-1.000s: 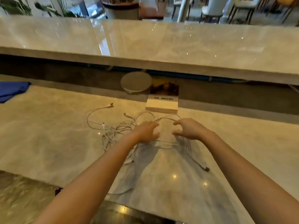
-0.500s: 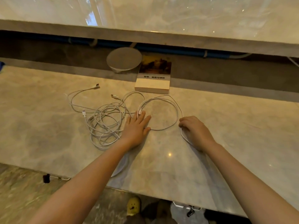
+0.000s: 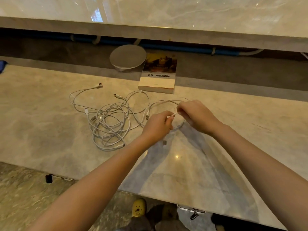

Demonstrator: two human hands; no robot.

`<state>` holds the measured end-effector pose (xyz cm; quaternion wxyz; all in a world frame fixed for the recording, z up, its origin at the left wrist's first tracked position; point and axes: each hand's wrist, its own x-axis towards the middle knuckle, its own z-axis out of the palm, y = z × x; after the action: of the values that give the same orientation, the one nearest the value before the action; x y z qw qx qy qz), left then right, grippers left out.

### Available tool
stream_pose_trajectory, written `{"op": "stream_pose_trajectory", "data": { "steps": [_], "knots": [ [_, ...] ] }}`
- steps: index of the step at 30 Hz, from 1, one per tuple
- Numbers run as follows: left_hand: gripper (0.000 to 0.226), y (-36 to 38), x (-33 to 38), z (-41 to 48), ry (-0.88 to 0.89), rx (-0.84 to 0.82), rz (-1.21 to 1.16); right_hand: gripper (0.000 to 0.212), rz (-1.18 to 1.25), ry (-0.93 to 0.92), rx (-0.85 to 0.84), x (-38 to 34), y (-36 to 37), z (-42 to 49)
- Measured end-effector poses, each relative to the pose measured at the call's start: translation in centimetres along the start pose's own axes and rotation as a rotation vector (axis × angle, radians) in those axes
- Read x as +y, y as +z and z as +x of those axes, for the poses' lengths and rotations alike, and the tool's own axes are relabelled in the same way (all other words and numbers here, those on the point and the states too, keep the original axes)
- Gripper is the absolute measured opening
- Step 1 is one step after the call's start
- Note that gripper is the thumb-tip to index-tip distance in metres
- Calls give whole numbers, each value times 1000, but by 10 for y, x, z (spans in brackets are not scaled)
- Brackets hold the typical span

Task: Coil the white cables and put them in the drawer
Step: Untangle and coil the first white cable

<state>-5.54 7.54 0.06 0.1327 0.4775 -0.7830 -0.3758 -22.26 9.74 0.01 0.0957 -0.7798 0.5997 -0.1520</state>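
A loose tangle of white cables [image 3: 110, 122] lies on the marble counter [image 3: 50, 130], several plug ends sticking out to the left and back. One white cable [image 3: 160, 102] loops to the right of the pile and is lifted off the counter. My left hand [image 3: 158, 125] pinches one stretch of this cable, and my right hand [image 3: 195, 115] pinches it just beside, the two hands nearly touching. A plug end [image 3: 164, 142] hangs below my left hand. No drawer is in view.
A book [image 3: 158, 75] lies behind the cables at the counter's back edge, next to a round grey disc [image 3: 128, 57]. A higher marble shelf [image 3: 166, 15] runs across the back. The counter's front edge is near my body, with a metal handle [image 3: 191, 210] beneath it.
Both hands left the counter and came together over the right-hand loop. They now pinch the cable and have raised it; earlier the left lay flat and the right rested on the cable.
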Motion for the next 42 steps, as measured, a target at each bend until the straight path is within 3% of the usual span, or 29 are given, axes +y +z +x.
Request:
{"op": "stream_pose_trajectory", "data": {
  "steps": [4, 7, 11, 15, 17, 19, 23, 26, 28, 30, 34, 39, 42],
  "knots": [
    [24, -25, 16, 6, -221, -118, -577, 11, 182, 14, 41, 1, -27, 11],
    [28, -55, 26, 12, -275, -254, -1066, 16, 394, 104, 104, 10, -40, 12],
    [27, -99, 37, 19, -156, -349, -1625, 30, 664, 303, 173, 21, -42, 6],
    [27, -128, 49, 21, 30, -349, -1832, 32, 853, 433, 189, 27, -34, -2],
    [28, -129, 55, 21, 90, -275, -1848, 33, 942, 485, 201, 21, -29, -2],
    [26, -121, 59, 20, 158, -168, -1722, 31, 788, 437, 167, 7, -26, 0],
    [25, -92, 60, 11, 179, 32, -1029, 26, 288, 135, 59, -42, -40, 9],
    [22, -77, 54, 3, 57, 95, -462, 21, 195, 7, 118, -68, -59, 10],
    [22, -75, 48, -1, -52, 74, -295, 16, 226, -5, 176, -73, -70, 9],
    [23, -80, 43, -6, -124, -47, -303, 13, 286, -6, 172, -72, -80, 10],
    [42, -99, 34, -18, -110, -384, -637, 16, 414, 28, 46, -56, -89, 16],
    [28, -127, 16, -23, -29, -666, -897, 14, 591, 207, 4, -32, -85, 19],
    [23, -121, 14, -23, 28, -825, -1076, 32, 737, 255, -189, -51, -71, 23]
  ]
}}
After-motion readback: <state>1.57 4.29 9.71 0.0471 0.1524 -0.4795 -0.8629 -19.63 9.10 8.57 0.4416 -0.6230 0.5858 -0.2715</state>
